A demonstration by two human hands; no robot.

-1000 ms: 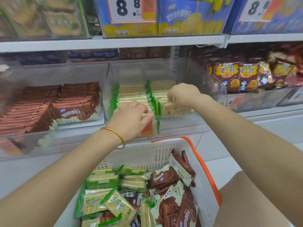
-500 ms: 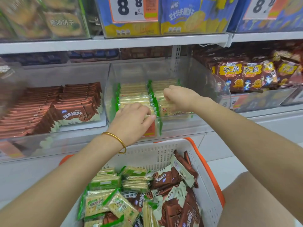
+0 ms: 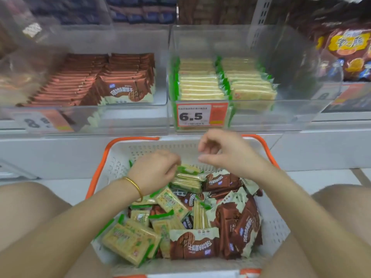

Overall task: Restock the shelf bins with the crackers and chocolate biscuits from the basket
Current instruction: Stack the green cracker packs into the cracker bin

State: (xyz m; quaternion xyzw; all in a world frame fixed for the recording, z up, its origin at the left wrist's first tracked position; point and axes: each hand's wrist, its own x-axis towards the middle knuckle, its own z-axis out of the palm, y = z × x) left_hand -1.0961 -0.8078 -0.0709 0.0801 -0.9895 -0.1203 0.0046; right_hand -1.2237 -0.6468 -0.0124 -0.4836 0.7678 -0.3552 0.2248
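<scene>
Head view: a white basket (image 3: 118, 165) is seen below the shelf bins.
Left hand (image 3: 154, 173): fingers are curled onto stacked cracker packs (image 3: 187, 180) in the basket.
Right hand (image 3: 226, 155): loosely curled, nothing is held.
Chocolate biscuits (image 3: 226, 223): heaped at the basket's right.

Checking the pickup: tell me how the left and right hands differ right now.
The left hand is down in the basket, gripping a stack of green cracker packs; the right hand is higher and holds nothing. The left wrist wears a gold bangle; the right wrist is bare. Both are over the basket's far end.
</scene>
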